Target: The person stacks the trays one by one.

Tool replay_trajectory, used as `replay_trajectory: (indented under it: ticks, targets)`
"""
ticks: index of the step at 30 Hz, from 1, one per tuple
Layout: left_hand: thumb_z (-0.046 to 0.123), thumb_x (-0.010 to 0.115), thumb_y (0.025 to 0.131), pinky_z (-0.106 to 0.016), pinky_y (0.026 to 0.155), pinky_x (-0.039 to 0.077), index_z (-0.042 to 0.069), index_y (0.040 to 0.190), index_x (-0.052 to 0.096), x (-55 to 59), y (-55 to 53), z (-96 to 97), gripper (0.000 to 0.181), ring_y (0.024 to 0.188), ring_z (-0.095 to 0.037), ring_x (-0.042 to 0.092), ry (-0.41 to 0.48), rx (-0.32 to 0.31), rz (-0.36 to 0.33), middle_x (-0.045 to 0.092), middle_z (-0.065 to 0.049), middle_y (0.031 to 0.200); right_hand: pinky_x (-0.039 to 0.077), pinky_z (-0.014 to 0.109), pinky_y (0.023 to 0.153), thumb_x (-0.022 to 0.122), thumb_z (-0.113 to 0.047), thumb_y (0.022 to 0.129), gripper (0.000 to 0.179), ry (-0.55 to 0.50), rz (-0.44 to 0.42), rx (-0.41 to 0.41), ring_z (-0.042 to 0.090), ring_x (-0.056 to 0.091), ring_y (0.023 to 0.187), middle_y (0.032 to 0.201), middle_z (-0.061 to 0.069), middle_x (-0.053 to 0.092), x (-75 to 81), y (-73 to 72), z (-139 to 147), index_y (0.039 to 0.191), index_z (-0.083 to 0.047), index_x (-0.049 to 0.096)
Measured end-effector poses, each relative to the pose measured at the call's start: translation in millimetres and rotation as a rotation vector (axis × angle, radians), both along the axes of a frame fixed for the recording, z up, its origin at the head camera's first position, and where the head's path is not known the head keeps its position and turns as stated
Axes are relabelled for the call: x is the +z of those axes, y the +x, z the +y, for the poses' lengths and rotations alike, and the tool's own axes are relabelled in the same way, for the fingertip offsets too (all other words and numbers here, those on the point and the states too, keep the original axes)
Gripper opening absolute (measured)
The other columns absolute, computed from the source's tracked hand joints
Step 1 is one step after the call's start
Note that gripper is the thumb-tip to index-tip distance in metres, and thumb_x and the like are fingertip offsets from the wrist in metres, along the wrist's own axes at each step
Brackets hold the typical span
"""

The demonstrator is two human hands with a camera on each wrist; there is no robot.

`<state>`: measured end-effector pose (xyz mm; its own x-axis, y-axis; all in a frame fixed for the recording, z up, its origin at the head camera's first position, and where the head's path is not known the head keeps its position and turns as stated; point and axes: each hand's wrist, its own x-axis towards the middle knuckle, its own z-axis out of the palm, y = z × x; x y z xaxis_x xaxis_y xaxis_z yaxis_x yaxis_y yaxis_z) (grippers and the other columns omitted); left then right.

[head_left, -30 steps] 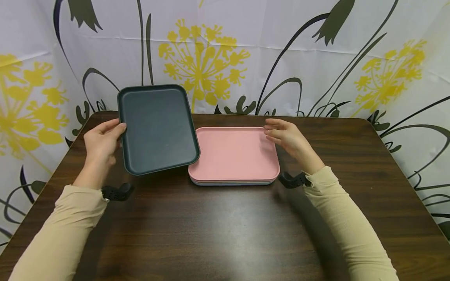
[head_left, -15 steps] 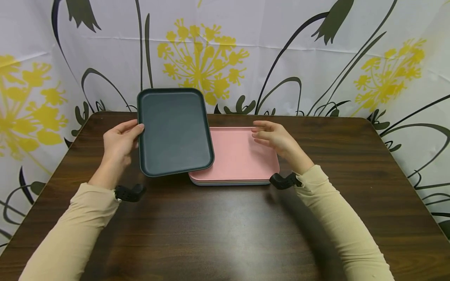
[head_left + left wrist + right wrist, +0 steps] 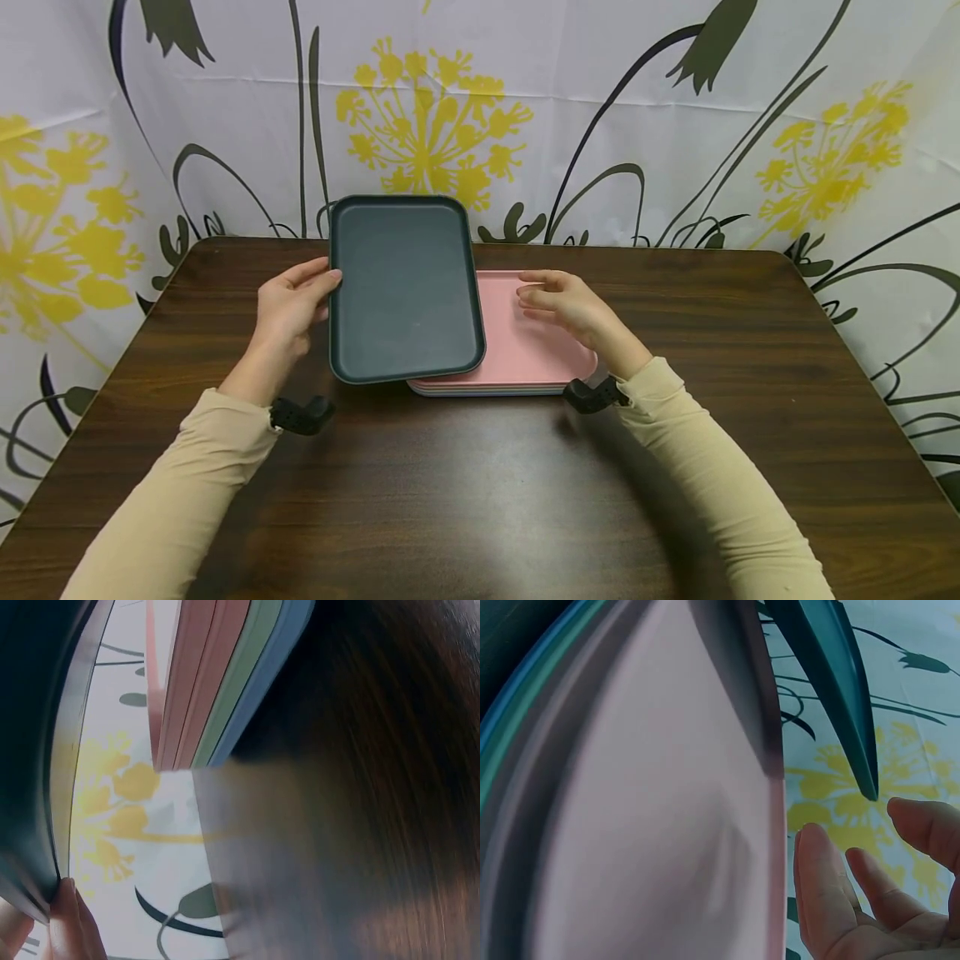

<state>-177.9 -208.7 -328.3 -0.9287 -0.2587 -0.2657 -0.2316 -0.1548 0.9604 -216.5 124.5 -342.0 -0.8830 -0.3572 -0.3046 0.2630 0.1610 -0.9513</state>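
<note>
My left hand point(image 3: 288, 308) pinches the left edge of a dark green-grey tray point(image 3: 405, 287), thumb on its face. The tray is raised and tilted over the left part of a stack of trays whose top one is a pink tray point(image 3: 536, 333). In the left wrist view the stack's edges show pink layers, a green tray point(image 3: 240, 682) and a blue tray point(image 3: 270, 682) at the bottom. My right hand point(image 3: 573, 308) hovers above the right part of the pink tray with fingers spread and holds nothing. A gap separates it from the dark tray's edge.
The stack stands on a dark wooden table point(image 3: 480, 500), toward its far edge. Behind the table hangs a white curtain point(image 3: 600, 67) with yellow and grey flower prints. Black straps with camera mounts point(image 3: 300, 415) sit at both wrists.
My left hand has carried the dark tray rightward and slightly down, so it covers more of the pink tray. My right hand has shifted left above the stack.
</note>
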Motion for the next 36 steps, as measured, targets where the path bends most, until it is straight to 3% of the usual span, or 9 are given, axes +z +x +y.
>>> replay_trajectory:
  ticks: [6, 14, 21, 27, 30, 36]
  targets:
    - [0.013, 0.066, 0.089, -0.010, 0.049, 0.048, 0.004, 0.139, 0.048, -2.0, -0.5, 9.1, 0.054, 0.062, 0.005, 0.061, -0.010, -0.028, -0.003, 0.067, 0.021, 0.072, 0.046, 0.038, 0.106, 0.047, -0.003, 0.097, 0.047, 0.009, -0.002, -0.001, 0.032, 0.052, 0.122, 0.133, 0.022, 0.048, -4.0, 0.8, -3, 0.143, 0.005, 0.036]
    - [0.015, 0.065, 0.090, -0.010, 0.052, 0.050, 0.005, 0.141, 0.046, -3.3, 1.3, 21.0, 0.056, 0.063, 0.005, 0.060, -0.030, -0.066, -0.025, 0.066, 0.022, 0.073, 0.044, 0.043, 0.107, 0.046, -0.004, 0.098, 0.051, -0.056, -0.028, 0.026, 0.029, 0.055, 0.117, 0.137, 0.030, 0.043, -8.3, 3.2, -6, 0.144, 0.009, 0.030]
    - [0.015, 0.064, 0.090, -0.011, 0.055, 0.053, 0.004, 0.141, 0.045, -4.9, 3.3, 29.2, 0.055, 0.065, 0.006, 0.062, -0.046, -0.100, -0.030, 0.066, 0.023, 0.074, 0.045, 0.045, 0.107, 0.045, -0.006, 0.099, 0.049, -0.069, -0.022, 0.042, 0.011, 0.063, 0.097, 0.141, 0.031, 0.043, -9.3, 6.0, -8, 0.144, 0.008, 0.032]
    - [0.014, 0.062, 0.091, -0.010, 0.056, 0.054, 0.003, 0.142, 0.043, -6.2, 4.4, 35.1, 0.055, 0.066, 0.006, 0.062, -0.039, -0.125, -0.023, 0.066, 0.022, 0.076, 0.046, 0.044, 0.106, 0.046, -0.006, 0.098, 0.049, -0.062, -0.014, 0.059, 0.020, 0.061, 0.111, 0.140, 0.030, 0.045, -10.1, 7.1, -8, 0.144, 0.005, 0.033]
    - [0.014, 0.061, 0.092, -0.010, 0.057, 0.054, 0.002, 0.142, 0.043, -6.5, 4.8, 37.1, 0.055, 0.066, 0.007, 0.062, -0.033, -0.133, -0.017, 0.065, 0.022, 0.076, 0.047, 0.043, 0.105, 0.047, -0.005, 0.098, 0.048, -0.053, -0.013, 0.057, 0.017, 0.062, 0.105, 0.134, 0.027, 0.050, -10.5, 7.8, -8, 0.144, 0.004, 0.035]
    - [0.014, 0.061, 0.092, -0.010, 0.058, 0.054, 0.003, 0.142, 0.044, -8.7, 4.4, 39.5, 0.054, 0.064, 0.006, 0.063, -0.040, -0.146, -0.024, 0.065, 0.021, 0.079, 0.056, 0.032, 0.091, 0.047, -0.002, 0.096, 0.050, -0.045, 0.001, 0.065, 0.005, 0.063, 0.087, 0.107, 0.007, 0.060, -10.4, 9.1, -7, 0.144, 0.005, 0.034]
